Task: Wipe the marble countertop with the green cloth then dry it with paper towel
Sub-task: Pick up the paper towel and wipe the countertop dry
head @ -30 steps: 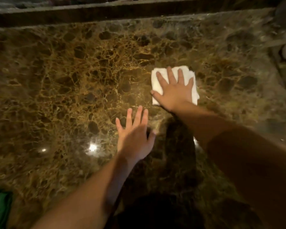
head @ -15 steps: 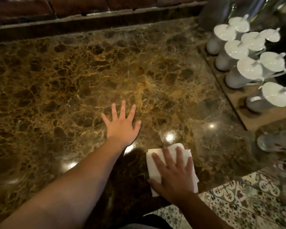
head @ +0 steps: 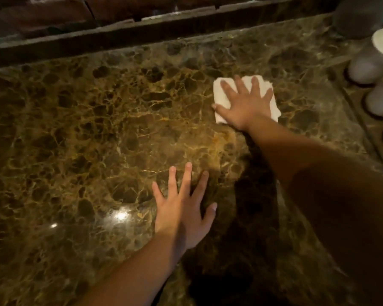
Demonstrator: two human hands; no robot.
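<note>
Drying now, we judge the green-cloth wipe done. Our right hand (head: 245, 107) presses the folded paper towel (head: 224, 97) flat-fingered on the marble countertop (head: 97, 129) toward the back; our left hand (head: 184, 215) rests spread, holding nothing. Nearer areas may remain.

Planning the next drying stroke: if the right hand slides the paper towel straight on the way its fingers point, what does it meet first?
Likely bare countertop, then the raised back ledge. The right hand and towel seem clear of the white jars.
</note>
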